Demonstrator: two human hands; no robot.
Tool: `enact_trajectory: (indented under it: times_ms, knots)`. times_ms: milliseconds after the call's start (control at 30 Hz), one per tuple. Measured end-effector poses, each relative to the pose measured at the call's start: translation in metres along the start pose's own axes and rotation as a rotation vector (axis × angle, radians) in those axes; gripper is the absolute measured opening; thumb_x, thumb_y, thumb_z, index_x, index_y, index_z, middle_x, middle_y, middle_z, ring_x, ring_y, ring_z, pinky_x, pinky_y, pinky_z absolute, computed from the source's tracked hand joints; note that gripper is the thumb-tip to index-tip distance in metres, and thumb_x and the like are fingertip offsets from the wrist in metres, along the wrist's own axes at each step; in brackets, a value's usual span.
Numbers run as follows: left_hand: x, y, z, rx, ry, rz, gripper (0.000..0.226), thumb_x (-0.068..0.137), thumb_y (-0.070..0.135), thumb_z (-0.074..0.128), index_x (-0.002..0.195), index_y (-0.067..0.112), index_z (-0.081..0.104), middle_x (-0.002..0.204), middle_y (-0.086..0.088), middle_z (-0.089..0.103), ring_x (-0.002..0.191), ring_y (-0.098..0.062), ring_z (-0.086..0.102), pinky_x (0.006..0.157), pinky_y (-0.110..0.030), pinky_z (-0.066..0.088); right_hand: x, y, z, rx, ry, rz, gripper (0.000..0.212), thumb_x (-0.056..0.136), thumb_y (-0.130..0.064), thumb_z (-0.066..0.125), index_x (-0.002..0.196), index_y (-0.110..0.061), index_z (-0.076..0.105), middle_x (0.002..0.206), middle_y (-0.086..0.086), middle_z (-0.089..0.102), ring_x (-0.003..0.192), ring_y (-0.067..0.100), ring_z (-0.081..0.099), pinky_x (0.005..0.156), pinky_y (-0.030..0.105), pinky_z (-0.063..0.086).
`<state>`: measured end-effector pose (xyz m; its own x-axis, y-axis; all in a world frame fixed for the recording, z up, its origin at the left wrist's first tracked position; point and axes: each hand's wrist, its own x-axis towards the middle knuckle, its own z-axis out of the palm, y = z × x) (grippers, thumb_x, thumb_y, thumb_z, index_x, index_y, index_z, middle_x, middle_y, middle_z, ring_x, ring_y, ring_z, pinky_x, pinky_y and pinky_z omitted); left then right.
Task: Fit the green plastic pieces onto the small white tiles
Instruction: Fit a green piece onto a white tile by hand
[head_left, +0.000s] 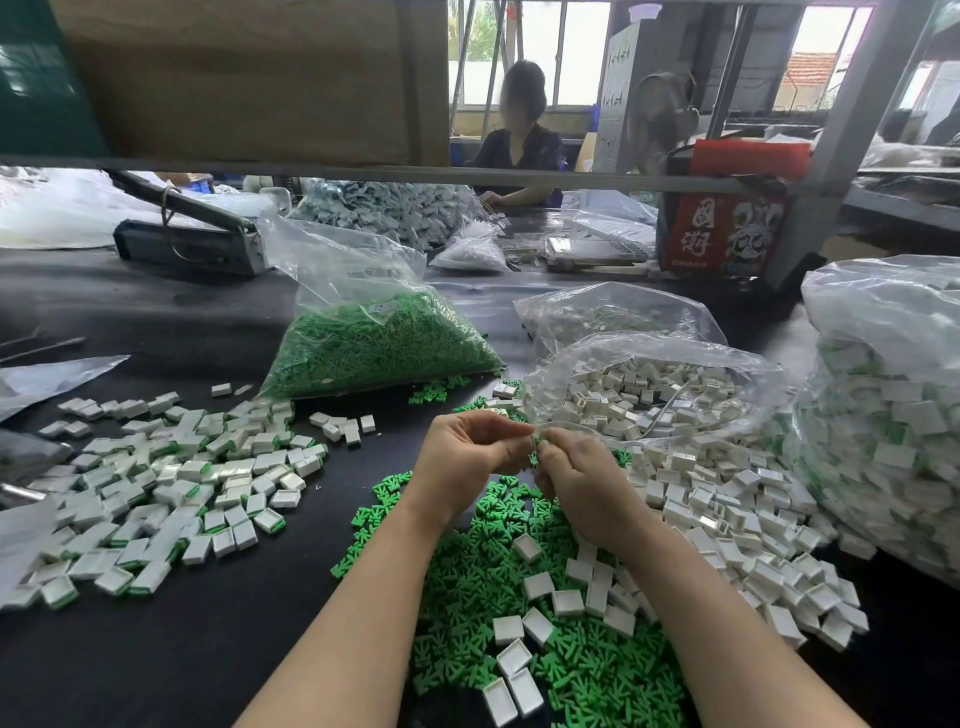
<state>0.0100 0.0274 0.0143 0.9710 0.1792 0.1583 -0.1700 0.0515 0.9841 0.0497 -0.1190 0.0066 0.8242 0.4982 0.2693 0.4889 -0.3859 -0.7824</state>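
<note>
My left hand (470, 449) and my right hand (576, 475) meet above the table's middle, fingertips together. Between them they pinch a small white tile (530, 435), with a bit of green plastic (538, 445) showing at my right thumb. Most of the piece is hidden by the fingers. Below my forearms lies a heap of loose green pieces (519, 587) with several empty white tiles (537, 584) scattered on it. To the left spreads a pile of fitted tiles (171, 483) showing green edges.
A bag of green pieces (379, 343) lies behind the hands. An open bag of white tiles (649, 395) spills to the right, beside a tall bag of fitted tiles (888, 415). A person (519, 135) sits across the table; a shelf rail (363, 174) crosses above.
</note>
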Motion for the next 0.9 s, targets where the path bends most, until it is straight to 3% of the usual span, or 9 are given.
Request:
enact_trajectory:
  times_ms: [167, 333, 533, 733, 900]
  knots:
    - [-0.001, -0.002, 0.001, -0.040, 0.013, -0.013, 0.016, 0.077, -0.007, 0.074, 0.080, 0.009, 0.076, 0.071, -0.009, 0.073, 0.063, -0.016, 0.066, 0.061, -0.022, 0.056, -0.001, 0.000, 0.001, 0.010, 0.005, 0.002, 0.033, 0.100, -0.008, 0.041, 0.069, -0.018, 0.047, 0.063, 0.001, 0.049, 0.057, 0.014, 0.041, 0.057, 0.036, 0.035]
    - [-0.002, -0.002, 0.001, -0.022, 0.010, -0.017, 0.015, 0.077, -0.006, 0.074, 0.082, 0.008, 0.075, 0.070, -0.007, 0.074, 0.063, -0.014, 0.068, 0.061, -0.022, 0.056, -0.001, 0.002, 0.002, -0.056, -0.014, 0.008, 0.033, 0.101, -0.013, 0.041, 0.069, -0.021, 0.046, 0.064, -0.003, 0.049, 0.057, 0.010, 0.041, 0.057, 0.030, 0.032]
    - [-0.002, 0.001, 0.004, -0.014, 0.026, 0.042, 0.017, 0.077, -0.007, 0.075, 0.085, 0.007, 0.075, 0.074, -0.004, 0.076, 0.069, -0.010, 0.071, 0.065, -0.018, 0.054, 0.001, -0.001, -0.001, -0.095, 0.022, -0.021, 0.035, 0.101, -0.018, 0.039, 0.067, -0.020, 0.045, 0.061, -0.004, 0.047, 0.057, 0.013, 0.041, 0.057, 0.035, 0.033]
    - [-0.003, 0.003, 0.007, 0.002, 0.020, 0.149, 0.019, 0.075, -0.007, 0.076, 0.084, 0.010, 0.076, 0.081, -0.006, 0.077, 0.079, -0.018, 0.074, 0.075, -0.023, 0.057, 0.006, -0.004, 0.003, 0.280, 0.102, 0.196, 0.049, 0.106, -0.025, 0.030, 0.058, -0.019, 0.040, 0.047, -0.010, 0.038, 0.049, 0.014, 0.031, 0.056, 0.036, 0.026]
    - [0.000, -0.001, 0.003, -0.044, 0.059, 0.103, 0.017, 0.076, -0.005, 0.075, 0.088, 0.007, 0.075, 0.078, -0.003, 0.077, 0.073, -0.011, 0.072, 0.068, -0.017, 0.054, 0.005, -0.009, -0.006, 0.437, 0.139, 0.220, 0.038, 0.104, -0.017, 0.036, 0.066, -0.015, 0.041, 0.051, -0.007, 0.036, 0.041, 0.004, 0.030, 0.046, 0.019, 0.029]
